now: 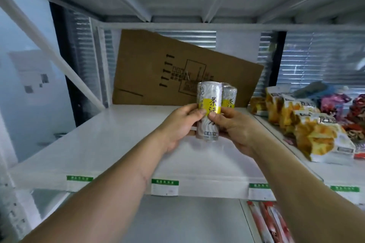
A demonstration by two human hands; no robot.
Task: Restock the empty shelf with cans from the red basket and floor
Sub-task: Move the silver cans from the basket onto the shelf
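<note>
So the cans (212, 108) are dead centre of the frame, tall slim silver ones with a yellow band, at least two and maybe a third tucked behind, bunched tight together. They look like they're either just off the white shelf (110, 144) or barely touching down on it, can't really tell from where I'm standing.

The left hand (180, 126) is wrapped round the left side of the front can, thumb across the yellow label. The right hand (230, 124) comes in from the other side, thumb on the front can too, fingers curled round the bunch. So both are squeezing the bundle between them rather than holding each can properly.

That's where I'd worry. If one hand lets go first, I reckon the back can could slip out or tip, and these skinny ones would probably topple like dominoes on a smooth shelf. Setting them down at a slight lean could do the same.

Just behind them, centre of the frame, a flattened cardboard box (177, 69) leans crooked against the back. Push the cans too far in and they could nudge it, and it looks loose enough to slide down onto them.

Over on the right side there's a row of snack bags (308, 130), fairly near. A rolling can could end up in there. The red basket isn't in view.
</note>
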